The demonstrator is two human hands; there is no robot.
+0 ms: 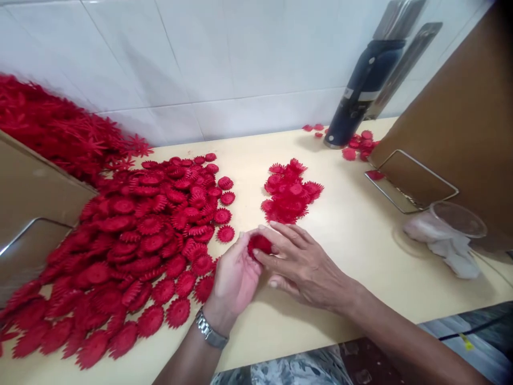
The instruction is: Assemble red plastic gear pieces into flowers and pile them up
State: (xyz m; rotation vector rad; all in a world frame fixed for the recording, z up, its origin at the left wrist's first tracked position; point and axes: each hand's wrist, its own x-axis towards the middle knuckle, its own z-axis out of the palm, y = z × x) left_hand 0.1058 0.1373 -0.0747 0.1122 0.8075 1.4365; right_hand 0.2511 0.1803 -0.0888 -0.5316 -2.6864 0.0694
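A small red toothed disc [258, 244] is pinched between both my hands above the pale table [360, 235]. My left hand [234, 278], with a metal watch on its wrist, curls round the disc from the left. My right hand [298, 264] presses fingertips on it from the right. A large heap of red discs [148, 240] spreads over the table to the left. A smaller pile of red discs [289, 192] lies just beyond my hands.
Red star-shaped pieces [60, 128] fill a cardboard box at far left. A dark bottle [363, 91] leans on the tiled wall at back right, loose discs by it. A cardboard box with wire handle [412, 182] and a clear cup with bag [449, 235] stand right.
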